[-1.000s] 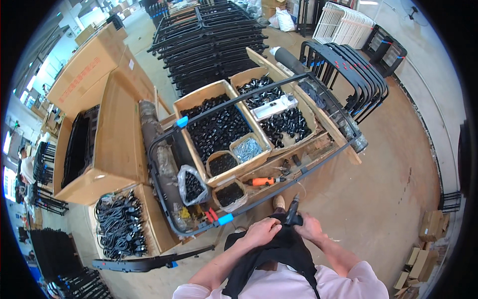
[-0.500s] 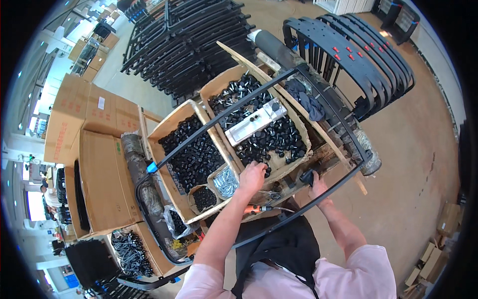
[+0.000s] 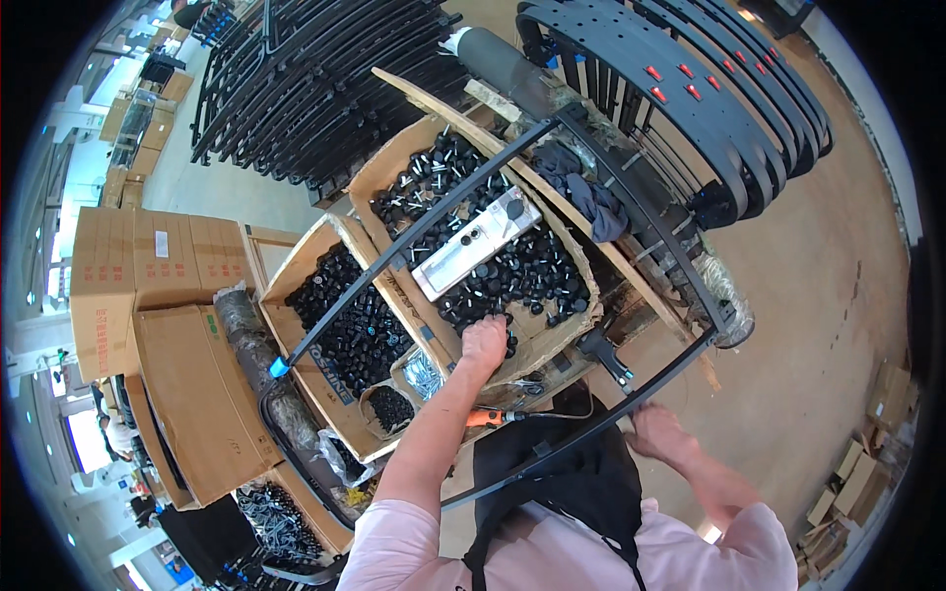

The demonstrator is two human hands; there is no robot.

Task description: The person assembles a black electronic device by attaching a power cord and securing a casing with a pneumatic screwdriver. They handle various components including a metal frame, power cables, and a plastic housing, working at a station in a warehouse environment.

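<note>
The left hand [image 3: 485, 340] reaches into the right-hand carton [image 3: 535, 343], its fingers bent downward at the near edge of a heap of black knobs [image 3: 542, 266] with metal studs; the fingertips are partly lost among the dark pieces, so I cannot tell whether they pinch one. The right hand [image 3: 658, 431] is lower and farther right, just beside the near rail of a black tubular frame [image 3: 680, 366], with its fingers toward the rail; how far they are spread, and whether they touch it or hold anything, I cannot tell. Just ahead of that hand, a black power tool [image 3: 599, 347] lies at the edge of the worktop [image 3: 567, 367], its slim end pointing toward the rail. The frame spans the cartons at a slant, a blue piece [image 3: 279, 367] on its left corner. A white tray-like piece [image 3: 478, 242] rests on the knobs, beyond the left hand. In the left-hand carton [image 3: 325, 392] are more black parts [image 3: 360, 330], with small tubs of silver screws [image 3: 422, 374] and tiny black pieces [image 3: 390, 406] at its near end. An orange-handled tool [image 3: 485, 418] lies beside the left forearm.
</note>
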